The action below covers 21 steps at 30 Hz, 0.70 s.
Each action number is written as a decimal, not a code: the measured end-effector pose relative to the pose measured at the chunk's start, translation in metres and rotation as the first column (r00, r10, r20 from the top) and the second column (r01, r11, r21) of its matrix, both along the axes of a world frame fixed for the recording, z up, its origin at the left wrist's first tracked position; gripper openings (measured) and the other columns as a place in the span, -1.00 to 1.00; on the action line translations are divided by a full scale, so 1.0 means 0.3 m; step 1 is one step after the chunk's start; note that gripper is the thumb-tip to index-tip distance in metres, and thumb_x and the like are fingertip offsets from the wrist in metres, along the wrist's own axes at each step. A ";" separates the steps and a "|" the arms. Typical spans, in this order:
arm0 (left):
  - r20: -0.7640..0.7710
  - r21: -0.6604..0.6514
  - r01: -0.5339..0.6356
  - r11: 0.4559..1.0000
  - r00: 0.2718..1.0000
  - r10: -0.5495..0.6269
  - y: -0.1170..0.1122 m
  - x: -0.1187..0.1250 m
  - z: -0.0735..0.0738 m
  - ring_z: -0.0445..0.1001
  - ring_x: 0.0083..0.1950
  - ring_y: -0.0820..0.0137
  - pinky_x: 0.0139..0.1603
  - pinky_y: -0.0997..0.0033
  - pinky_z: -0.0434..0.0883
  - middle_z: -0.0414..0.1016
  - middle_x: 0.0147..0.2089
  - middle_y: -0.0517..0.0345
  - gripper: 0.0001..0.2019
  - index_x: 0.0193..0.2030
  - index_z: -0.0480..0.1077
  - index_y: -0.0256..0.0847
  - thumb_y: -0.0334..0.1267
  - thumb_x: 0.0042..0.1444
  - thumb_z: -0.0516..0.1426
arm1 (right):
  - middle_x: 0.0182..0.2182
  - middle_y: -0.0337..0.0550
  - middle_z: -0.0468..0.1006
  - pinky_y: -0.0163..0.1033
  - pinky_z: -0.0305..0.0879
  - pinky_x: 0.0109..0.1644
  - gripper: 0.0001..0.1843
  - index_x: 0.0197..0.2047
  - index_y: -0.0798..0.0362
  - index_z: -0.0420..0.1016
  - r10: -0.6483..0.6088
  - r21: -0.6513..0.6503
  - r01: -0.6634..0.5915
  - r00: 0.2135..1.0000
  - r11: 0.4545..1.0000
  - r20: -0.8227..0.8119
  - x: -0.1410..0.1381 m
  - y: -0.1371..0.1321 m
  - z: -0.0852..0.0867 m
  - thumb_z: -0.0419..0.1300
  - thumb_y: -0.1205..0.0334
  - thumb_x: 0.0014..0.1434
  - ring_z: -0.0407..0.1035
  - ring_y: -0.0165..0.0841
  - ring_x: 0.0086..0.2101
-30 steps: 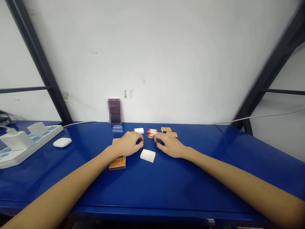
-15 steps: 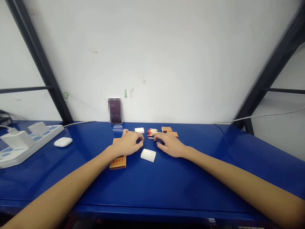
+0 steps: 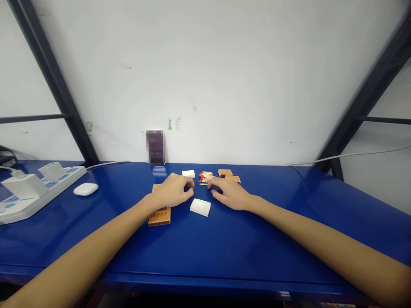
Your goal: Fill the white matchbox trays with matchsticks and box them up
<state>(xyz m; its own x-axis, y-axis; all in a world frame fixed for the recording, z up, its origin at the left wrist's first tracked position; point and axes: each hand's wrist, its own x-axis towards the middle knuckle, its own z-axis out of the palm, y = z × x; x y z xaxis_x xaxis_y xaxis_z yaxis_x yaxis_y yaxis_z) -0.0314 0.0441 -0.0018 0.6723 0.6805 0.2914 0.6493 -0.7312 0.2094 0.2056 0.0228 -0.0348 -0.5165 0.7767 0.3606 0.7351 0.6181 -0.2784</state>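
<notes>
- At the left edge of the frame, white power strip (image 3: 54, 188) with plugged-in adapters (image 3: 24, 187); just right of it, rounded white case (image 3: 85, 189).
- Left of centre, dark upright panel (image 3: 156, 147), pixelated, against the wall (image 3: 257, 85).
- Below it, on the blue tabletop (image 3: 205, 252), orange matchboxes (image 3: 159, 217), partly hidden by the left hand (image 3: 175, 189); possibly shoved askew by a dropped wrist.
- Left hand loosely curled, small gap between thumb and forefinger, nothing visible in its grip; finger undersides hidden.
- Mid-frame, small white box (image 3: 188, 174) farther back, white tray (image 3: 201, 207) nearer, below the gap between the hands; possible bump from either thumb.
- Just right of centre, loose matches (image 3: 206, 177), red heads leftward; likely to scatter from a sideways brush.
- Right hand (image 3: 229, 193) half open, forefinger beside the matches, nothing visibly held; cannot tell about contact.
- Beyond it, more orange boxes (image 3: 225, 173), close together; possible nudge from the right knuckles.
</notes>
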 end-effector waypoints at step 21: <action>-0.067 -0.026 0.103 0.994 0.992 -0.104 0.018 -0.008 -0.013 0.48 -0.09 0.26 -0.04 0.28 0.37 0.54 -0.09 0.09 -0.72 -0.08 0.50 -0.16 -0.21 0.22 0.00 | -0.04 -0.11 0.55 -0.09 0.34 -0.02 -0.73 -0.06 0.00 0.44 0.041 0.022 -0.040 0.999 0.999 -0.036 0.001 -0.003 0.002 0.06 0.40 0.20 0.43 -0.23 -0.08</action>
<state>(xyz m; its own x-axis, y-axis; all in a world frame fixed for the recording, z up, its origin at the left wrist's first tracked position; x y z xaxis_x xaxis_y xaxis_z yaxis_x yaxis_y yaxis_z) -0.0340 0.0496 -0.0057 0.7572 0.6120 0.2282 0.5836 -0.7908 0.1844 0.2058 0.0220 -0.0342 -0.5333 0.7477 0.3957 0.6991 0.6529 -0.2915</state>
